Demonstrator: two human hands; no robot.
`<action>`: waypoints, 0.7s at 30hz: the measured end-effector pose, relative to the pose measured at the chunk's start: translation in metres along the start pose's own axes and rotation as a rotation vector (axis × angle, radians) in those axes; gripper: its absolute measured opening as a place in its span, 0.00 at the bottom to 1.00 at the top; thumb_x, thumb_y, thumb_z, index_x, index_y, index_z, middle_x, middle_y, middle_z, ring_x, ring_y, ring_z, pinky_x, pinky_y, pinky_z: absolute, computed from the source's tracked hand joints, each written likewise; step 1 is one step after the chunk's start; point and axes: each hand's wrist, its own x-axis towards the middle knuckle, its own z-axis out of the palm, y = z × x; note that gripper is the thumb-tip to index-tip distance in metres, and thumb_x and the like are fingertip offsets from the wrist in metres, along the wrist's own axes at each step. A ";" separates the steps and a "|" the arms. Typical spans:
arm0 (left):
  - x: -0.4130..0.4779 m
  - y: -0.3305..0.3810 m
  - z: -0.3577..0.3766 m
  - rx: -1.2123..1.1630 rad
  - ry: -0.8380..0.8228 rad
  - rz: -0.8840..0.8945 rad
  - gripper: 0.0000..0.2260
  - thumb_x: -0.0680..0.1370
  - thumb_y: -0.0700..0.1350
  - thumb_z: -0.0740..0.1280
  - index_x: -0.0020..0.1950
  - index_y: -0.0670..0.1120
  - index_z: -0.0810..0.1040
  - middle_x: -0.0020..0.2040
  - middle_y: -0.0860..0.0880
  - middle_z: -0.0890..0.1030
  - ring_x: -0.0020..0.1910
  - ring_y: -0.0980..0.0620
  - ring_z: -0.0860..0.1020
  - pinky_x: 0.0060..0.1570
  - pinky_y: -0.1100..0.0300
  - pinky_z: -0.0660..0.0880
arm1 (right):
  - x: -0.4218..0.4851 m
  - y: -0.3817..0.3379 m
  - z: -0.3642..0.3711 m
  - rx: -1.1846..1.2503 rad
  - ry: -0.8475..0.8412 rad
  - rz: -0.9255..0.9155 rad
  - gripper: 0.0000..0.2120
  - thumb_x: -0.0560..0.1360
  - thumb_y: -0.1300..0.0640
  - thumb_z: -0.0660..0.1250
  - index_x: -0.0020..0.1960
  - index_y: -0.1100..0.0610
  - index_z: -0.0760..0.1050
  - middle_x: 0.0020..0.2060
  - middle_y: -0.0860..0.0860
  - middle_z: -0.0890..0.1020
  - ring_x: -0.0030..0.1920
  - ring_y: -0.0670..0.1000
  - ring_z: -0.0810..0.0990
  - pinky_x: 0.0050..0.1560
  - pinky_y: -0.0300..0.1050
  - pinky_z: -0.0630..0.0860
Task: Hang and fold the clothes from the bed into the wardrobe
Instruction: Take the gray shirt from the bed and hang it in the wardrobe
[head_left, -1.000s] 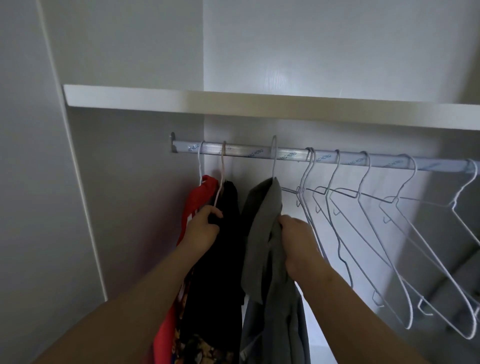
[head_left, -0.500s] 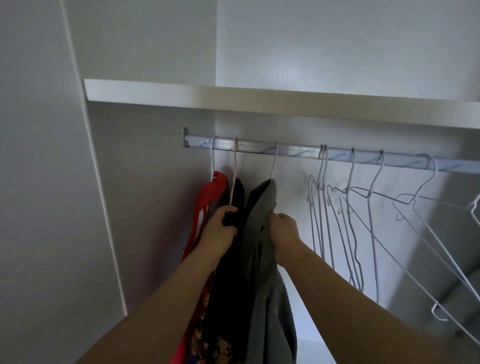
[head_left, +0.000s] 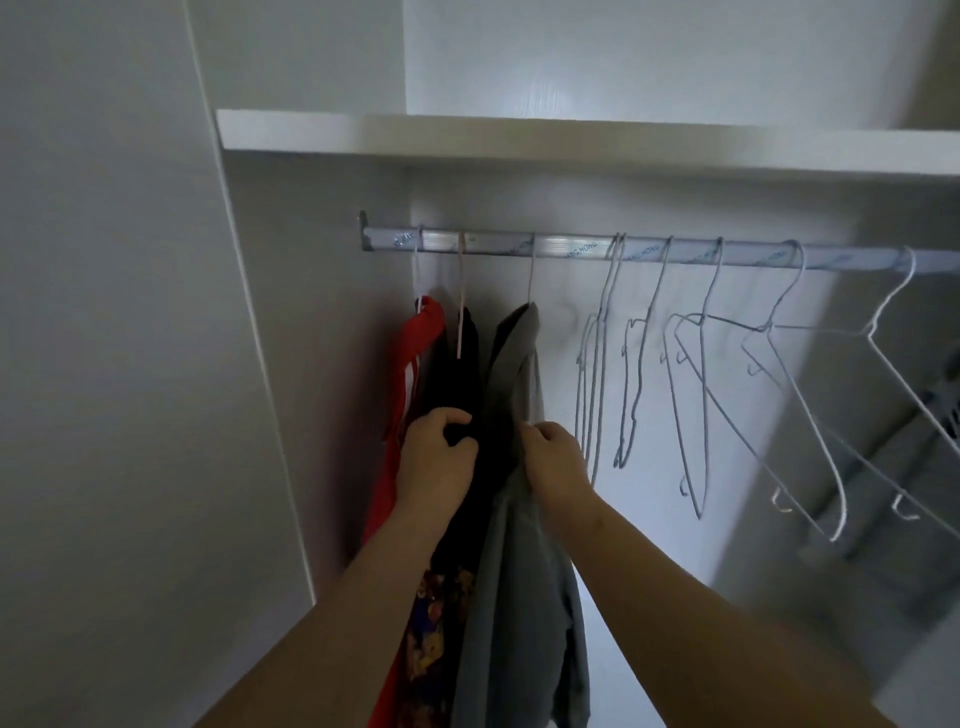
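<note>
Three garments hang at the left end of the wardrobe rail (head_left: 566, 248): a red one (head_left: 415, 353), a black one (head_left: 457, 374) with a colourful print low down, and a grey one (head_left: 511, 374). My left hand (head_left: 436, 457) grips a fold of the black garment. My right hand (head_left: 553, 457) pinches the grey garment's right edge, just below its hanger shoulder. Both forearms reach up from the bottom of the view.
Several bare white wire hangers (head_left: 691, 395) hang along the rail to the right of my hands. A white shelf (head_left: 571, 140) runs above the rail. The wardrobe's side panel (head_left: 291, 364) stands close on the left.
The hanging clothes have been pushed left toward the rail's end. Both hands sit lower on the garments than before, and the empty hangers have swung.
</note>
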 end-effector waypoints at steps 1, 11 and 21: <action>-0.011 -0.003 -0.001 0.000 0.009 0.009 0.10 0.76 0.39 0.64 0.55 0.51 0.76 0.57 0.54 0.71 0.46 0.61 0.72 0.40 0.73 0.68 | -0.010 0.005 -0.001 0.006 0.023 0.000 0.09 0.79 0.52 0.57 0.49 0.54 0.73 0.39 0.48 0.77 0.43 0.49 0.76 0.48 0.48 0.75; -0.121 -0.028 0.014 -0.078 -0.172 -0.178 0.09 0.77 0.39 0.62 0.51 0.52 0.74 0.47 0.53 0.75 0.40 0.55 0.75 0.35 0.65 0.71 | -0.122 0.078 -0.023 0.145 0.087 0.290 0.08 0.78 0.60 0.58 0.42 0.56 0.73 0.40 0.55 0.76 0.37 0.51 0.74 0.38 0.43 0.74; -0.284 -0.036 0.097 0.004 -0.773 -0.312 0.09 0.78 0.40 0.62 0.44 0.54 0.74 0.44 0.54 0.78 0.46 0.53 0.78 0.51 0.56 0.77 | -0.272 0.174 -0.118 0.358 0.463 0.648 0.06 0.78 0.61 0.59 0.44 0.58 0.74 0.35 0.52 0.77 0.32 0.49 0.74 0.31 0.38 0.69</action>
